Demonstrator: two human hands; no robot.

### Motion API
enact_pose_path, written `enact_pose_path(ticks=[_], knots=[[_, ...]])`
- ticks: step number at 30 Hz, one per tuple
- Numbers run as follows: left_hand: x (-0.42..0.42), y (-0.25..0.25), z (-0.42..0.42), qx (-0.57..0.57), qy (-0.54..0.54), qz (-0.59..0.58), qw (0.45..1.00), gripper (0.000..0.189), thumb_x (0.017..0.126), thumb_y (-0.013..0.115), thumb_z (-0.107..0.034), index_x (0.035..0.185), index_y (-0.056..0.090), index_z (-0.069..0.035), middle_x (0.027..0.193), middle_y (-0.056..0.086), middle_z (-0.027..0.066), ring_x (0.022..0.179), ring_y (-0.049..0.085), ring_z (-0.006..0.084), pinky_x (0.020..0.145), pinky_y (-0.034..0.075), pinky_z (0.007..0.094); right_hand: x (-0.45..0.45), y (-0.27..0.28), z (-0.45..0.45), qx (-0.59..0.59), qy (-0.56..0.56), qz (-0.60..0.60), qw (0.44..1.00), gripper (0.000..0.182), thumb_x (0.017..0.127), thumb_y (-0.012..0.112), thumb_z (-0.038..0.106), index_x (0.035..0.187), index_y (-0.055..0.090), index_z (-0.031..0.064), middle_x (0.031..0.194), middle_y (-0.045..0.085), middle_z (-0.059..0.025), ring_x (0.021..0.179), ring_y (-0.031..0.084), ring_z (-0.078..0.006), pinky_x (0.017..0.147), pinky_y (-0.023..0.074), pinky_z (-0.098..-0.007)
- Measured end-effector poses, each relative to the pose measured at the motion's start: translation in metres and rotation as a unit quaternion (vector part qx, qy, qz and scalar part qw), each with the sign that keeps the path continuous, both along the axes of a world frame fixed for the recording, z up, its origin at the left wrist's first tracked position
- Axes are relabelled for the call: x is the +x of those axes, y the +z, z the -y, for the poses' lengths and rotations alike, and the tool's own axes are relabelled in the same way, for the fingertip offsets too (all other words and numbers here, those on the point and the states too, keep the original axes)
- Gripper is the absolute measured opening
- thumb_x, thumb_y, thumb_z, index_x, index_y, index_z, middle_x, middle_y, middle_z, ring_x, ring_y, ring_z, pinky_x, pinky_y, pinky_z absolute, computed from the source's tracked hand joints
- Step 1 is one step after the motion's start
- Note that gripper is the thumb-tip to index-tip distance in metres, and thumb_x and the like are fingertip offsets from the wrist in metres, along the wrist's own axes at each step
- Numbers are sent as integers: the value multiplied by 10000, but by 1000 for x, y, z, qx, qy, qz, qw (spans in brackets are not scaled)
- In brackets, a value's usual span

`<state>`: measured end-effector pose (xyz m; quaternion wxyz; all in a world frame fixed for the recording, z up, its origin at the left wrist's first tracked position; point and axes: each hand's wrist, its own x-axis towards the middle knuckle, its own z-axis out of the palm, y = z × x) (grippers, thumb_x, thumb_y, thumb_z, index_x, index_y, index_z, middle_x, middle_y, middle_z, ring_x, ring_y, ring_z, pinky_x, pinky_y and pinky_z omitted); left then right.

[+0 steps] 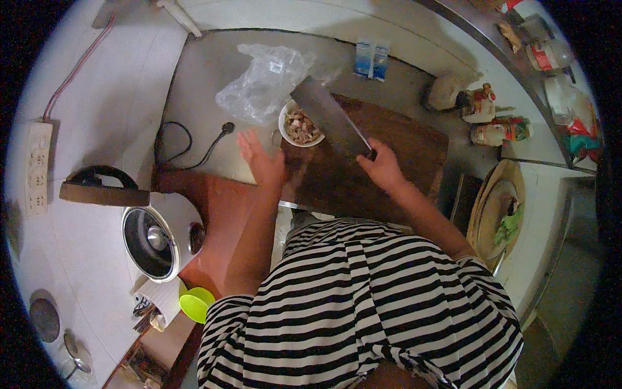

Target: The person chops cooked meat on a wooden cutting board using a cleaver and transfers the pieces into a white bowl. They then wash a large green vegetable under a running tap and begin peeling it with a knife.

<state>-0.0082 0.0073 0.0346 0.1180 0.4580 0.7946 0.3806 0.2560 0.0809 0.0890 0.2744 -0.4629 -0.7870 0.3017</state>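
Note:
A broad-bladed cleaver (pixel 328 114) is in my right hand (pixel 384 165), gripped by its dark handle. Its blade slants up to the left over the wooden cutting board (pixel 403 141) and hides the right edge of a white bowl (pixel 284 131). Chopped meat pieces (pixel 302 129) with bits of green fill that bowl, at the board's left end. My left hand (pixel 262 158) is raised just left of the board, fingers spread, holding nothing. A crumpled clear plastic bag (pixel 265 85) lies behind the bowl.
A power plug (pixel 227 128) with black cord lies left of my left hand. An open rice cooker (pixel 192 233) stands at left, near a green bowl (pixel 197 305). Bottles (pixel 500 131) and a blue packet (pixel 371 61) sit at the back. Round baskets (pixel 495 214) stand at right.

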Motion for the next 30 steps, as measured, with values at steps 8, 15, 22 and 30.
enact_pose_path(ticks=[8,15,22,30], knots=[[-5,56,8,11,-88,-95,991,549,868,448,-210,1379,280,-99,1456,85,206,1347,64,370,1059,53,521,0,32,4,86,108,214,967,283,665,635,127,933,551,101,836,559,-98,788,572,-302,689,465,-390],[67,68,-10,-52,-314,-103,943,530,858,469,-270,1363,331,-185,1459,113,174,1349,82,355,1054,62,540,-5,35,17,198,156,239,938,192,714,536,140,901,531,101,782,516,-56,749,556,-242,631,452,-368],[84,56,-31,-83,-335,-155,926,490,888,430,-305,1363,328,-234,1467,105,145,1358,77,310,1059,59,536,2,36,22,257,178,267,912,203,711,523,156,905,536,97,780,514,-41,750,550,-209,662,446,-331],[43,29,-43,-126,-246,-160,948,497,903,374,-377,1368,323,-210,1466,110,138,1352,81,324,1056,53,545,52,4,26,120,146,273,943,287,712,529,119,996,538,81,951,558,-98,871,549,-271,759,436,-393]])
